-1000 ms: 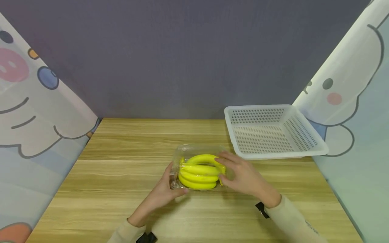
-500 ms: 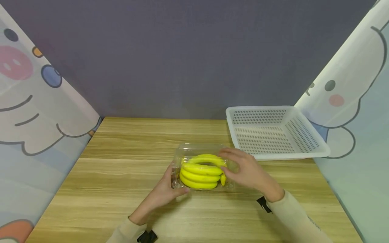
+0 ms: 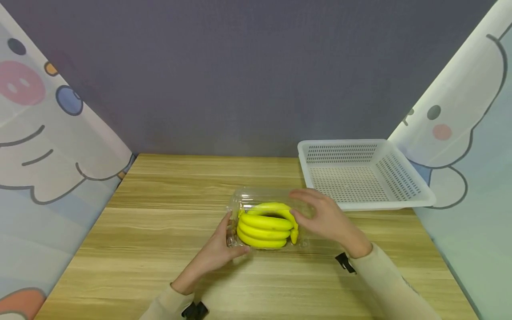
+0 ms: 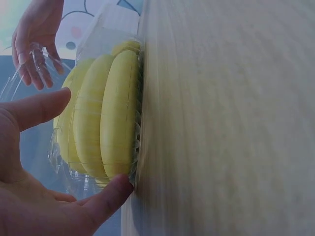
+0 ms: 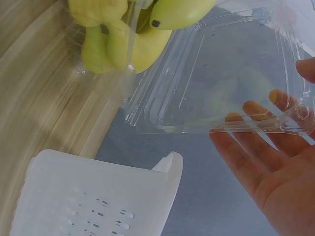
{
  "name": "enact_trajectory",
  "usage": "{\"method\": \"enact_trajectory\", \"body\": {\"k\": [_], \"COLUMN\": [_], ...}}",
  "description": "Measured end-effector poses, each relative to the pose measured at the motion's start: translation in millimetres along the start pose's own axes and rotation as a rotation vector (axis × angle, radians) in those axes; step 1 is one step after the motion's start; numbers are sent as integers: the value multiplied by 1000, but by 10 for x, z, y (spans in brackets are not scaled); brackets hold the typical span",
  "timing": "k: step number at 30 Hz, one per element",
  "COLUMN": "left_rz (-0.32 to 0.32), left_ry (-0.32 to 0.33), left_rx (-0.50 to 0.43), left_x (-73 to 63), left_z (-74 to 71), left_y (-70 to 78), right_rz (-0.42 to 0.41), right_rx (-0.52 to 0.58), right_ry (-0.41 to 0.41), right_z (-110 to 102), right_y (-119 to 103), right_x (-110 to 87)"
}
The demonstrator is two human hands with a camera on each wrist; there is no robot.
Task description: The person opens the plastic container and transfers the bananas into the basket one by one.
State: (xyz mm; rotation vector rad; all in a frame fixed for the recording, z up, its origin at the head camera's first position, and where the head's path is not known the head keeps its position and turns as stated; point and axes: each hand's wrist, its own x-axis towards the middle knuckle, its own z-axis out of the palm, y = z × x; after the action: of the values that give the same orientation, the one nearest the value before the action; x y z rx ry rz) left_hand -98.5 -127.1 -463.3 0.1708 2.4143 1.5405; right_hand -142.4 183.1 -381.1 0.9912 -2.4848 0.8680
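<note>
Yellow bananas (image 3: 265, 231) lie in a clear plastic clamshell box (image 3: 234, 242) on the table. My left hand (image 3: 218, 246) holds the box at its left end, thumb along the near lower edge and a finger higher up, as the left wrist view shows. The transparent lid (image 5: 221, 73) stands raised away from the fruit. My right hand (image 3: 324, 218) is at the lid's right side; in the right wrist view its fingers (image 5: 246, 152) reach nearly straight behind the lid, with the thumb apart near its edge. The dark ends of the bananas face that side.
A white perforated plastic basket (image 3: 346, 206) stands at the back right, just beyond my right hand. The wooden table (image 3: 168, 195) meets a grey panel (image 3: 224, 80) at the back. Cartoon-printed sheets (image 3: 52, 133) flank both sides.
My right hand has moved up and slightly right from the bananas' right end, with the lid lifting. The left hand keeps its hold on the box.
</note>
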Motion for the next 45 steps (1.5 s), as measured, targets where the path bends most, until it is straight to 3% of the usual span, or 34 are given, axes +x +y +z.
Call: {"method": "enact_trajectory", "body": {"k": [11, 20, 45], "left_rz": [-18, -3, 12], "left_ry": [15, 3, 15], "left_rx": [24, 27, 64], "left_x": [13, 26, 87], "left_z": [38, 24, 11], "left_y": [2, 6, 38], "right_rz": [26, 170, 372], "right_rx": [63, 128, 221], "right_ry": [40, 13, 45], "right_z": [18, 0, -58], "right_y": [45, 91, 177], "right_x": [46, 74, 324]}}
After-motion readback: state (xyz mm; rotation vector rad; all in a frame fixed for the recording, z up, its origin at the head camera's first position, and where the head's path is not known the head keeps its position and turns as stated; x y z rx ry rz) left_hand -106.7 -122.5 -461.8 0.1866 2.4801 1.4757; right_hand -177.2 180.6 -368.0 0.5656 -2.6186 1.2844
